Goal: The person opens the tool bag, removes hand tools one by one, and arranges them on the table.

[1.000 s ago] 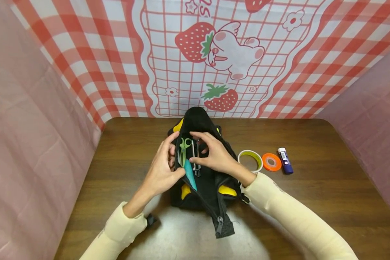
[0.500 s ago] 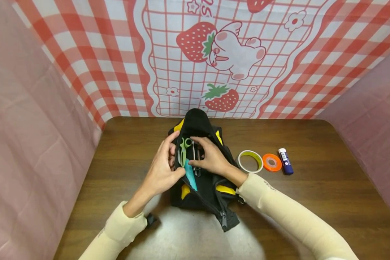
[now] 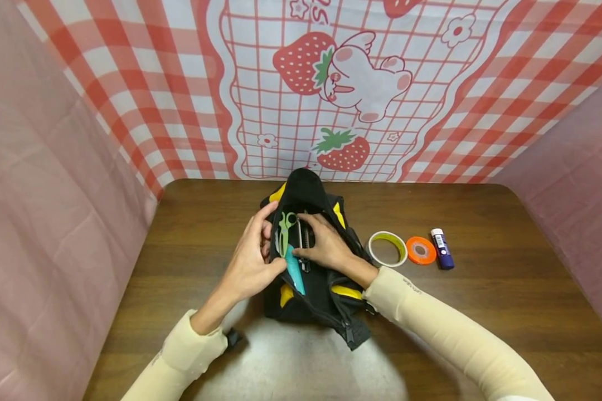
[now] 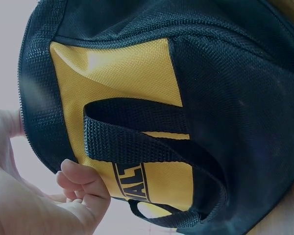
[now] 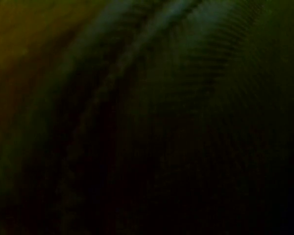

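A black and yellow tool bag (image 3: 301,192) lies unzipped in the head view, with part of its yellow panel (image 4: 122,68) and a webbing handle (image 4: 117,142) in the left wrist view. My left hand (image 3: 253,262) grips the left rim, thumb inside and fingers outside. Inside lie green scissors (image 3: 284,234), a turquoise object (image 3: 294,270) and a slim dark tool with a metallic edge (image 3: 305,264). Over that tool, my right hand (image 3: 328,245) reaches into the bag, thumb and index finger spread apart; its other fingers are largely hidden. The right wrist view is nearly black, showing dim fabric (image 5: 196,73).
Right of the bag, a tape roll (image 3: 387,249), an orange tape roll (image 3: 421,250) and a glue stick (image 3: 442,249) sit on the wooden table (image 3: 506,301). A checked strawberry-print cloth (image 3: 180,83) hangs behind the table, with pink curtains (image 3: 55,223) at both sides.
My right hand has moved slightly left and deeper into the bag. The zipper end at the front has shifted right and up a little. My left hand keeps its place.
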Demonstrator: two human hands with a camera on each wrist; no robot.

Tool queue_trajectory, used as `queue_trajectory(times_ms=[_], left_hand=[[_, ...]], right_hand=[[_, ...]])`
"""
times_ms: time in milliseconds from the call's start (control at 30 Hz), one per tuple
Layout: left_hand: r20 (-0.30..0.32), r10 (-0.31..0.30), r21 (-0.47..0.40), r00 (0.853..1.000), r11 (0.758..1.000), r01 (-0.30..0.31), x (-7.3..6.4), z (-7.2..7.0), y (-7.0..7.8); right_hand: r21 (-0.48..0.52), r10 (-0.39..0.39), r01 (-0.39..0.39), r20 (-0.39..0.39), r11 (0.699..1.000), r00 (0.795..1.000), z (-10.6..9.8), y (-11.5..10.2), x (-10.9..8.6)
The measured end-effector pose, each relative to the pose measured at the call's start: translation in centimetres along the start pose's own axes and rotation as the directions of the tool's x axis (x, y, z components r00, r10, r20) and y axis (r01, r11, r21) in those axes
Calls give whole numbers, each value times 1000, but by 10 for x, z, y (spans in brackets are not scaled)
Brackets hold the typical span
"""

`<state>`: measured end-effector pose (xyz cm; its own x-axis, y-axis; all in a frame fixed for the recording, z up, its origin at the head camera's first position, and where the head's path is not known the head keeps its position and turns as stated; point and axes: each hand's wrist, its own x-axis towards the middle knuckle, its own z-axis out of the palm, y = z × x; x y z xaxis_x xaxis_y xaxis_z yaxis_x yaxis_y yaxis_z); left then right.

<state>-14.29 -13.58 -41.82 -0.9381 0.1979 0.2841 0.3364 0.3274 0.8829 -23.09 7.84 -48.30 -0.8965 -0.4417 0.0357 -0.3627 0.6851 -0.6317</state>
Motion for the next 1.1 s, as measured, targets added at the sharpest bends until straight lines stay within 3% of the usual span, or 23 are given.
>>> queue_trajectory(times_ms=[667, 1100], left_hand=[[-6, -4, 7, 1000, 1000, 4, 0, 1, 1], [-6, -6, 3, 1000, 1000, 6, 0, 1, 1]], right_hand=[[6, 10, -10, 3, 1000, 1000, 4, 3, 1], [-30, 66, -65, 49, 997, 997, 3, 2, 1]])
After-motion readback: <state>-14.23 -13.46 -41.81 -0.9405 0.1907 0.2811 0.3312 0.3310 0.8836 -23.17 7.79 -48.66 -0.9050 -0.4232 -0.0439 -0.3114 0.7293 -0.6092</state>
